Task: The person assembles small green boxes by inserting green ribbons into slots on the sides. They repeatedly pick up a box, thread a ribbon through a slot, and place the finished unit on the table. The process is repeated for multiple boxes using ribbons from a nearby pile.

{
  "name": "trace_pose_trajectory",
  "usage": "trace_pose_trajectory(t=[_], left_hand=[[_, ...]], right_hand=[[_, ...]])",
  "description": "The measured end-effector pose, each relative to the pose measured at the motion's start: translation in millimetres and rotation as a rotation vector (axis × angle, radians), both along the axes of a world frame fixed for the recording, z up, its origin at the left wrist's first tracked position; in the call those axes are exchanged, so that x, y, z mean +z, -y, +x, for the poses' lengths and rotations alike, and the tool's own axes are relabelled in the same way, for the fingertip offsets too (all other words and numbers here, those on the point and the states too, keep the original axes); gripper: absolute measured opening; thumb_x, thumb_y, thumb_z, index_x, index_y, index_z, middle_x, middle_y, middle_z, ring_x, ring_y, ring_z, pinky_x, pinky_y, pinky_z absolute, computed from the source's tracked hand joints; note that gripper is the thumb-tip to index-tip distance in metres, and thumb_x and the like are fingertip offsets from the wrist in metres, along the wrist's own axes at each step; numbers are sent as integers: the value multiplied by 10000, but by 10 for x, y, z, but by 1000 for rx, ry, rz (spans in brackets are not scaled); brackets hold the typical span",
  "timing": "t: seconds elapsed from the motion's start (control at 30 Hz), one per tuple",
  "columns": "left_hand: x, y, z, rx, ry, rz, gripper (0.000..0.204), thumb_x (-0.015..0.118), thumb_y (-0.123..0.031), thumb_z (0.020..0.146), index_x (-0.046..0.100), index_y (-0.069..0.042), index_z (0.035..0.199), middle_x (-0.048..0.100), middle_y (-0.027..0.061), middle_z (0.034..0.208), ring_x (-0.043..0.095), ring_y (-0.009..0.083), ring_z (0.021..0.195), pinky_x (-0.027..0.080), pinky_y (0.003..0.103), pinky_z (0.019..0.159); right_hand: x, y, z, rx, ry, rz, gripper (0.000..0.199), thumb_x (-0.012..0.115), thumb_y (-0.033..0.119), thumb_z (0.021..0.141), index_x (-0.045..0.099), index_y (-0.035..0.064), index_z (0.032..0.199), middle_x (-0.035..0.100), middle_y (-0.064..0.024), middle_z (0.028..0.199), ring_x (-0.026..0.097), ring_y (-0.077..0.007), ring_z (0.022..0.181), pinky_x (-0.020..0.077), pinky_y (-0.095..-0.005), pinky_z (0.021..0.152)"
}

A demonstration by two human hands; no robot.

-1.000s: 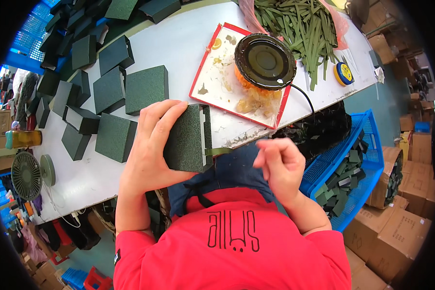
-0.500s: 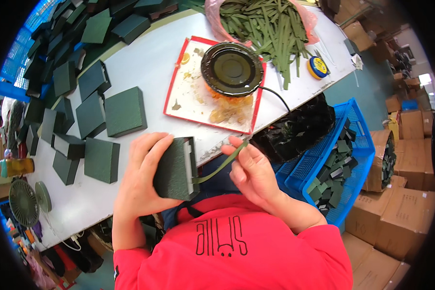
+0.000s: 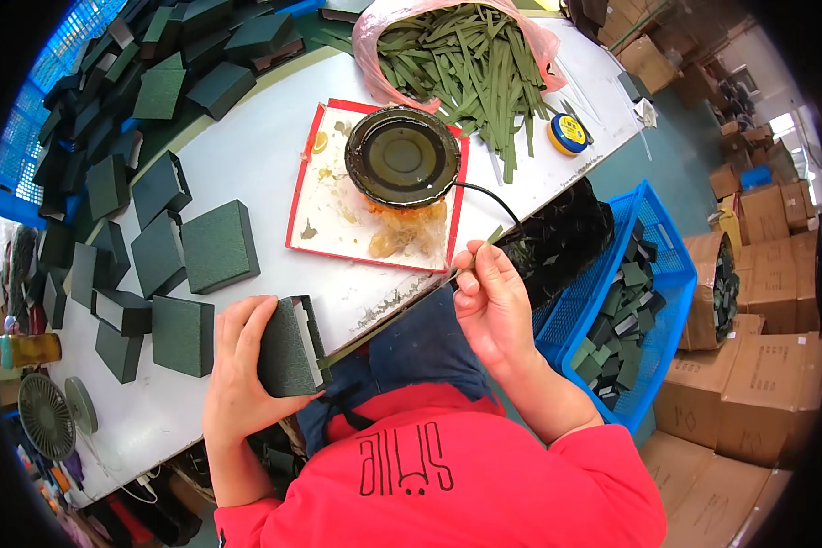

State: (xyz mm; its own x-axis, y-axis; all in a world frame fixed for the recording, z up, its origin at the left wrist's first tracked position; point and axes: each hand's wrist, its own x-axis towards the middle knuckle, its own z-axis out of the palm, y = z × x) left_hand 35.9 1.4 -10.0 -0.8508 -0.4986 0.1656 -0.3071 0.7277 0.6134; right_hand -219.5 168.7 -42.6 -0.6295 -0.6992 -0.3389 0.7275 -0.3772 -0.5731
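Note:
My left hand (image 3: 233, 374) grips a dark green textured box (image 3: 283, 354) at the table's front edge, its pale-lined open side facing right. My right hand (image 3: 495, 315) is raised to the right of the box, thumb and fingers pinched on a thin green ribbon strip (image 3: 495, 235). A short end of the strip sticks up above the fingertips. Beyond both hands, a round black pot (image 3: 402, 157) with a cord stands on a red-edged white board (image 3: 333, 219) smeared with amber drips. Similar green boxes (image 3: 219, 247) stand left of the pot.
A pink plastic bag (image 3: 372, 55) full of green strips (image 3: 470, 68) lies at the back, beside a blue-and-yellow round tin (image 3: 568, 134). A blue crate (image 3: 676, 301) of small green pieces stands right of me, near cardboard boxes (image 3: 767, 393). A small fan (image 3: 46, 416) is at left.
My right hand has moved away from the box, and the strip no longer stretches between them. The box in my left hand has shifted left and down in view.

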Motion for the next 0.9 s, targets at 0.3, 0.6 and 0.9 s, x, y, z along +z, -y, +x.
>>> trace_pose_trajectory(t=[0.3,0.6,0.9], left_hand=[[5,-33,-152,-64,-29,26,1037,922,-175,455,485,-23,1384,495,182,1341,493,395,1216,434,457,1024],[13,-58,-245,-130,-32,21,998,923,-210,496,485,-3,1368,496,182,1319,494,392,1188,439,468,1001],[4,-70,-234,-126,-41,15,1003,927,-206,488,486,-5,1366,495,179,1314,504,394,1172,445,467,994]], right_hand=[[28,211,-274,142,-394,144,158,634,176,999,655,38,1071,630,-29,732,472,-57,450,328,-201,392],[108,368,-369,245,-471,228,215,635,213,1000,623,-2,999,579,-1,706,404,-30,448,286,-194,404],[84,459,-373,273,-500,295,243,647,236,993,631,-1,940,529,22,661,368,-24,458,274,-194,406]])
